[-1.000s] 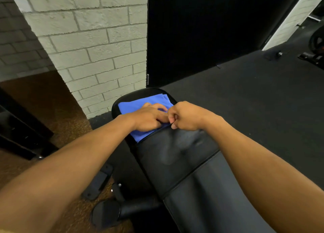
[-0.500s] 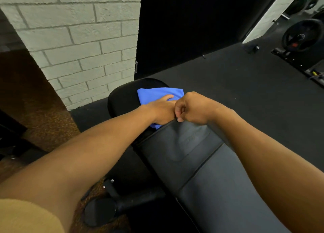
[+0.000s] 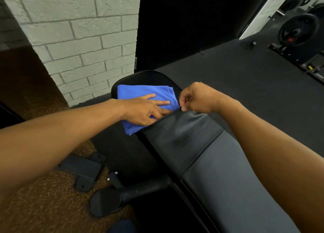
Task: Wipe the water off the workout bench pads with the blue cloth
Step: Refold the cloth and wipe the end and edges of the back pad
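Cloth: your blue cloth [image 3: 145, 92] lies folded on the small far pad [image 3: 145, 76] of the bench, covering most of the pad's near half. Its near edge runs down into the gap between that pad and the long pad, and one corner hangs out at the left side of the gap.

Left hand: your left hand [image 3: 143, 110] lies flat on the cloth, palm down. The index finger is stretched straight across the fabric toward the right, and the other fingers reach down toward the gap, where the long pad's edge hides their tips. The hand presses on the cloth; nothing is closed around it.

Right hand: your right hand [image 3: 196, 97] sits at the far corner of the long pad, just beside the cloth's right edge. Its fingers are curled, and thumb and fingertips meet at the pad's upper edge. Whether they have hold of the pad's cover, or of a bit of cloth, cannot be told from here.

Long pad: the long pad [image 3: 219, 171] runs from the gap toward you, black vinyl with a seam across it. Its far part looks creased and dull; whether that is water cannot be told.

Bench frame: a black foot [image 3: 103, 203] and a bracket [image 3: 84, 169] sit on the brown speckled floor [image 3: 43, 206] at lower left.

Surroundings: a white brick wall [image 3: 78, 31] stands behind the bench, black matting [image 3: 245, 75] spreads to the right, and a weight plate [image 3: 298, 31] stands at far right.
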The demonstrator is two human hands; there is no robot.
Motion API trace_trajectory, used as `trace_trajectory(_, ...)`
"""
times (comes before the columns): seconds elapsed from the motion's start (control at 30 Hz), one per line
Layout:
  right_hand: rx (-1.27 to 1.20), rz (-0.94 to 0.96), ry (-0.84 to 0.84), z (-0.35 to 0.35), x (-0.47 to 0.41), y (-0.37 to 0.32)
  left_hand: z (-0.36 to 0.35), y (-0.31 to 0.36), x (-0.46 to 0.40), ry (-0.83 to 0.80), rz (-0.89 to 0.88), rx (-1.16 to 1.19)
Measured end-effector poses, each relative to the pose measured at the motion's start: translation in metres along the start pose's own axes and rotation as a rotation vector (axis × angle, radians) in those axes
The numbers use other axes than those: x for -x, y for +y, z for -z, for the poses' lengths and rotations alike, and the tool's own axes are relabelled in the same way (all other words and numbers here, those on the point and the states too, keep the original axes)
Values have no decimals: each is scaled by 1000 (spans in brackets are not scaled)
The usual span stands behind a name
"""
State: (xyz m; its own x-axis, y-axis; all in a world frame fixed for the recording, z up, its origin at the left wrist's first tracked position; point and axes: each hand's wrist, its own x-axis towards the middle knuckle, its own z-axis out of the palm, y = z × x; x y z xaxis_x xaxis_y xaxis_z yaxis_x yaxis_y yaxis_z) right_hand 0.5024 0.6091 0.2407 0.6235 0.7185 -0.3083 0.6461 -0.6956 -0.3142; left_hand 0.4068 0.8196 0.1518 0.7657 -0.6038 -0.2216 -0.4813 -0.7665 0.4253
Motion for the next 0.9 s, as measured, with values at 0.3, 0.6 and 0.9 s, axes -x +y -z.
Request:
trace_trajectory(0.3,-19,11,-40,2,-8,-2,-7,-1,5,-4,-19,32)
trace_trajectory(0.6,-2,-2,-77,7,-10,-6,5,6,-26,-95,-1,-58)
trace_trajectory(0.9,3,-19,-67,8,-4,-7,22,19,-67,-78,89,-35)
